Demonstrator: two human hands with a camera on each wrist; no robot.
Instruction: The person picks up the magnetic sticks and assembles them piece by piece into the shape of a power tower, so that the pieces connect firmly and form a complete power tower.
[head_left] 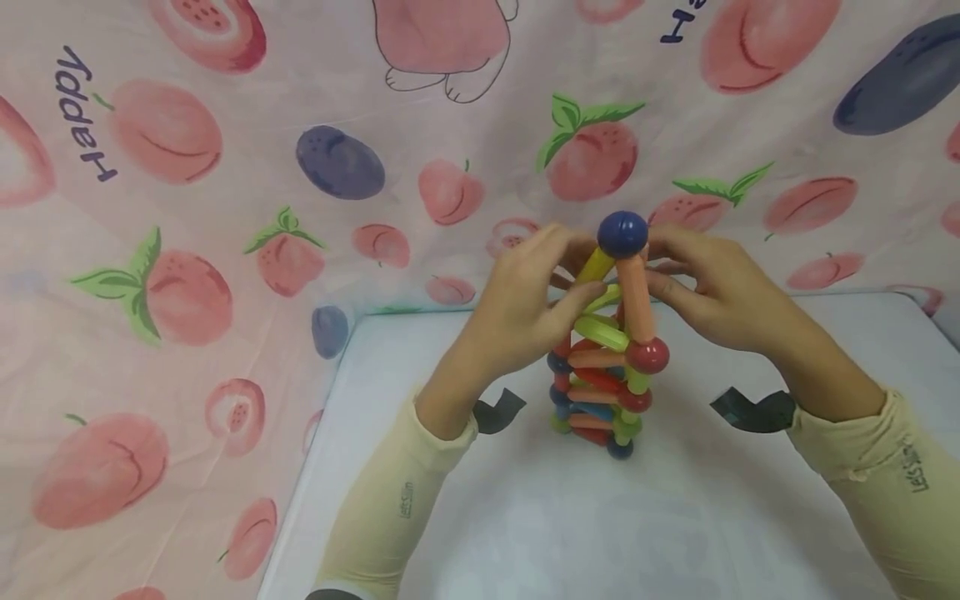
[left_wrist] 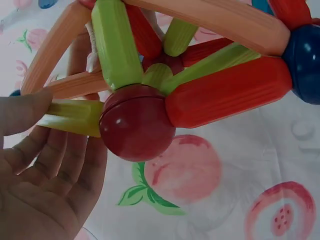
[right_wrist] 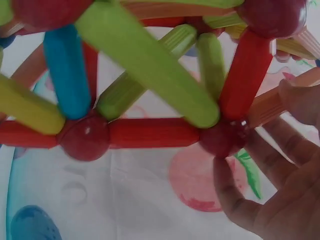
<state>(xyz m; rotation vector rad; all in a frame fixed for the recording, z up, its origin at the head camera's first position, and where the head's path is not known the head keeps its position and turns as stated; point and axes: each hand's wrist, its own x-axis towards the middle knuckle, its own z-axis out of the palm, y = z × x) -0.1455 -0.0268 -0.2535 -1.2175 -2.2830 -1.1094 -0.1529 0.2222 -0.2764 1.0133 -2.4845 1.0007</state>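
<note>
A tower of coloured magnetic sticks and balls stands upright on the white surface. At its top a dark blue ball joins a yellow stick and an orange stick sloping down to a red ball. My left hand pinches a yellow stick between thumb and fingers, beside a dark red ball. On the tower's other side, my right hand pinches an orange stick, one finger touching a dark red ball. Several fingertips are hidden behind the sticks in the head view.
A white covered tabletop lies under the tower. Fruit-printed pink cloth hangs behind it and at the left. Dark straps stick out near both wrists.
</note>
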